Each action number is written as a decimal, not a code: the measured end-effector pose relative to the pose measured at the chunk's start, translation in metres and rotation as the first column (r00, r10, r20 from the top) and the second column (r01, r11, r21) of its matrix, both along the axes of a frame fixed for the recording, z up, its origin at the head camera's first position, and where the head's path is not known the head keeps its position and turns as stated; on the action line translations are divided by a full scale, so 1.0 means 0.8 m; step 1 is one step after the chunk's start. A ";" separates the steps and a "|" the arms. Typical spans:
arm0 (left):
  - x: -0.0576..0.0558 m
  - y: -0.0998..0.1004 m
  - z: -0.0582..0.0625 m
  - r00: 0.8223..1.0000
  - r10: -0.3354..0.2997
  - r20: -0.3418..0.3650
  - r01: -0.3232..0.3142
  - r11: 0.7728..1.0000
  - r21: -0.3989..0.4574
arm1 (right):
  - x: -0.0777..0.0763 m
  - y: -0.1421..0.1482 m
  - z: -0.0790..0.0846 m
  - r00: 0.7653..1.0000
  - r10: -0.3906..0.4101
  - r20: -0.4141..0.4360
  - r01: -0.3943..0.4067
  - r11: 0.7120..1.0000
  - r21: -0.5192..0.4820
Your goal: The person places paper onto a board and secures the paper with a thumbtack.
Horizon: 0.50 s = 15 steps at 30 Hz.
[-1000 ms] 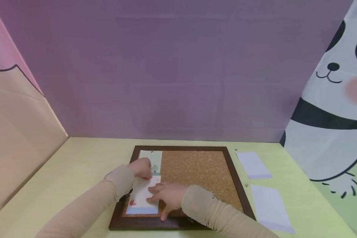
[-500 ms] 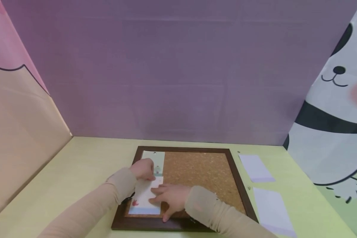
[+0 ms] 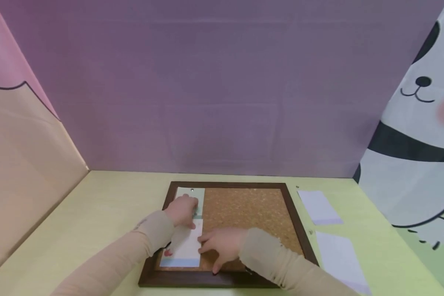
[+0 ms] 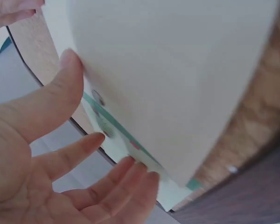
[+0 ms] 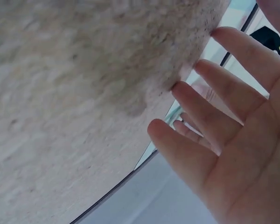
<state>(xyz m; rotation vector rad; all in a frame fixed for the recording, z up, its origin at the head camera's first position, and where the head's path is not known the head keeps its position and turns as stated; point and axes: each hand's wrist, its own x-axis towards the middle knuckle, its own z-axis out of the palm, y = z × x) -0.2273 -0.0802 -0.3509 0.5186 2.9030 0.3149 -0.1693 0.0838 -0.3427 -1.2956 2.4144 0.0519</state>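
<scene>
On the framed cork board [image 3: 249,213], a white paper sheet with a blue bottom band [image 3: 186,246] overlaps the lower end of a pale green sheet [image 3: 185,192]. My left hand [image 3: 181,210] is over the join of the two sheets, its fingers spread and loosely bent. Close to its thumb, a small round thumbtack [image 4: 98,97] sits in the white sheet's upper edge in the left wrist view. My right hand [image 3: 223,246] rests at that sheet's right side with fingers outstretched; in the right wrist view, its fingertips [image 5: 179,88] are at the cork. Neither hand holds anything.
A thumbtack [image 3: 192,190] sits at the green sheet's top. Right of the board's dark wooden frame [image 3: 301,232], two more paper sheets lie on the table, one farther [image 3: 320,207] and one nearer [image 3: 342,259]. Small tacks [image 3: 311,232] lie near them.
My left fingers have uncurled from the white sheet's top edge and lifted slightly. My right hand has slid right, off the middle of the sheet to its edge.
</scene>
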 end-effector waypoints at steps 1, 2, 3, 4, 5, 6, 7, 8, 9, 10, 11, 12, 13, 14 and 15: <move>0.001 0.001 0.000 1.000 -0.011 0.006 0.011 1.000 0.002 | -0.001 0.002 0.000 1.000 -0.004 -0.003 0.004 1.000 -0.007; 0.002 0.001 0.000 1.000 -0.023 0.010 0.023 1.000 0.004 | -0.002 0.005 0.000 1.000 -0.011 -0.003 0.011 1.000 -0.017; 0.002 0.002 0.000 0.999 -0.032 0.015 0.032 0.999 0.003 | -0.003 0.008 -0.001 1.000 -0.014 -0.007 0.014 1.000 -0.028; 0.003 0.002 0.000 0.999 -0.037 0.023 0.037 0.999 0.002 | -0.004 0.011 -0.001 1.000 -0.020 -0.005 0.019 0.999 -0.040; 0.004 0.003 0.000 0.999 -0.041 0.032 0.041 0.999 0.000 | -0.005 0.014 -0.002 1.000 -0.022 -0.006 0.021 0.998 -0.056; 0.004 0.003 0.000 0.998 -0.046 0.040 0.046 0.999 -0.005 | -0.006 0.017 -0.003 1.000 -0.027 -0.003 0.026 0.997 -0.072; 0.005 0.004 0.000 0.998 -0.047 0.051 0.048 0.999 -0.011 | -0.007 0.020 -0.005 0.999 -0.036 0.000 0.036 0.996 -0.083; 0.006 0.004 0.000 0.997 -0.051 0.058 0.052 0.998 -0.017 | -0.008 0.024 -0.006 0.999 -0.045 0.003 0.045 0.995 -0.091; 0.007 0.004 0.000 0.996 -0.055 0.064 0.057 0.998 -0.027 | -0.008 0.027 -0.007 0.998 -0.060 0.015 0.061 0.993 -0.098; 0.008 0.005 -0.001 0.996 -0.059 0.068 0.062 0.997 -0.037 | -0.009 0.031 -0.008 0.996 -0.079 0.032 0.082 0.991 -0.104; 0.009 0.005 -0.001 0.995 -0.065 0.070 0.069 0.997 -0.045 | -0.010 0.035 -0.008 0.995 -0.090 0.043 0.095 0.989 -0.111; 0.009 0.006 -0.001 0.995 -0.071 0.071 0.075 0.996 -0.055 | -0.012 0.039 -0.009 0.992 -0.108 0.059 0.114 0.987 -0.113; 0.010 0.006 -0.001 0.995 -0.074 0.073 0.079 0.995 -0.057 | -0.013 0.044 -0.010 0.990 -0.123 0.067 0.130 0.984 -0.118; 0.010 0.007 0.000 0.994 -0.083 0.068 0.087 0.994 -0.065 | -0.015 0.049 -0.011 0.988 -0.130 0.078 0.139 0.982 -0.127; 0.011 0.009 0.001 0.994 -0.088 0.069 0.093 0.993 -0.075 | -0.017 0.054 -0.012 0.985 -0.143 0.100 0.156 0.978 -0.136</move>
